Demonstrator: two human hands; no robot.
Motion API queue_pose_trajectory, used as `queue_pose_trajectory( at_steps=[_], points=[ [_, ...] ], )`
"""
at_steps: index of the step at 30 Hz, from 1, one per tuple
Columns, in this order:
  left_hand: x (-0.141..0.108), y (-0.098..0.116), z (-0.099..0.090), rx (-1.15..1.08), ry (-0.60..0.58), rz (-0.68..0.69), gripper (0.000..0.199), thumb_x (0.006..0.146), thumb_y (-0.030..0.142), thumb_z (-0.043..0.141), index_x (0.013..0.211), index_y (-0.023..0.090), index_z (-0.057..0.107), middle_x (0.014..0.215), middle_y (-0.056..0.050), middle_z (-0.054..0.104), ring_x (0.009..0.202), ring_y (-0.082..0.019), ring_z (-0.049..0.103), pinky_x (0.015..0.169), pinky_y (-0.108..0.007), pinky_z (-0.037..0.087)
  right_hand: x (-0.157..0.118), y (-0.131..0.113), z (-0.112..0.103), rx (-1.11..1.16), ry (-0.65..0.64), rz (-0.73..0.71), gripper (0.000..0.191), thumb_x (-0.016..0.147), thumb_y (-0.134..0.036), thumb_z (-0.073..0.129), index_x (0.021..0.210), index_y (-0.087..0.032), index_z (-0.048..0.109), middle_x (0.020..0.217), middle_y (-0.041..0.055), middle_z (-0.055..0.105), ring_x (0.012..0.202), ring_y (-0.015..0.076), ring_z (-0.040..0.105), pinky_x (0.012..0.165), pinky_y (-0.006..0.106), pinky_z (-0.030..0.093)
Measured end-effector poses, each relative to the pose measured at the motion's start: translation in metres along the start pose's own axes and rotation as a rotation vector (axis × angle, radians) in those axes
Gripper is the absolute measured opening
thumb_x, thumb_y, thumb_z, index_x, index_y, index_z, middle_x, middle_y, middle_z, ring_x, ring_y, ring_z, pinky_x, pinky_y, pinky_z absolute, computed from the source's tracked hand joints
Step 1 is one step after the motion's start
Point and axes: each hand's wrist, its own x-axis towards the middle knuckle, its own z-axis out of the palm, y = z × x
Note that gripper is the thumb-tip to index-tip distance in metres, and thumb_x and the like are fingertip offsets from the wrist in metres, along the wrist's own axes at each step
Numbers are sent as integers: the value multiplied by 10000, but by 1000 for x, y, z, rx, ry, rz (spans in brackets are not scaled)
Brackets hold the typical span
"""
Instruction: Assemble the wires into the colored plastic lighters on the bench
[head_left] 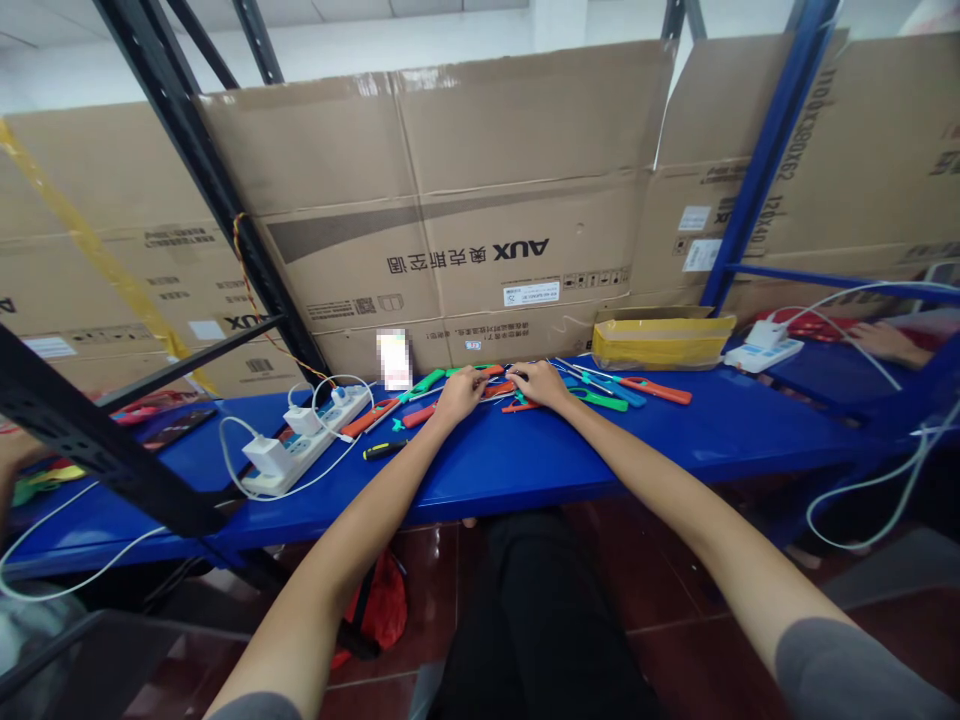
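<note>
Both my hands are at the back middle of the blue table, among long-necked lighters in orange, green and blue. My left hand [462, 394] has its fingers curled at an orange and green lighter; what they pinch is too small to make out. Close to its right, my right hand [538, 384] is bent over orange lighter parts, its fingertips together on something small. A red-orange lighter [420, 415] lies beside my left hand. To the right of my right hand are a green lighter [600, 400] and an orange one [656, 390]. A yellow and black screwdriver [385, 450] lies nearer me.
A white power strip [315, 440] with chargers and cables lies left. A yellow-taped cardboard box [664, 340] stands back right, near another power strip [763, 352]. Cardboard [465, 200] walls the back; blue and black posts flank me. Other people's hands show at both sides.
</note>
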Motion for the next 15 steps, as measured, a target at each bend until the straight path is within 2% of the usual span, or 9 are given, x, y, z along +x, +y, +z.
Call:
queue_pose_trajectory(
  at_steps=[15],
  points=[
    [0, 1, 3, 11, -29, 28, 322, 992, 179, 611, 1242, 190, 813, 1023, -82, 752, 899, -203, 697, 901, -301, 543, 1, 2, 1, 136, 19, 50, 213, 1030, -332, 654, 1079, -295, 858, 1012, 17, 854, 898, 224, 813, 829, 276, 579]
  ],
)
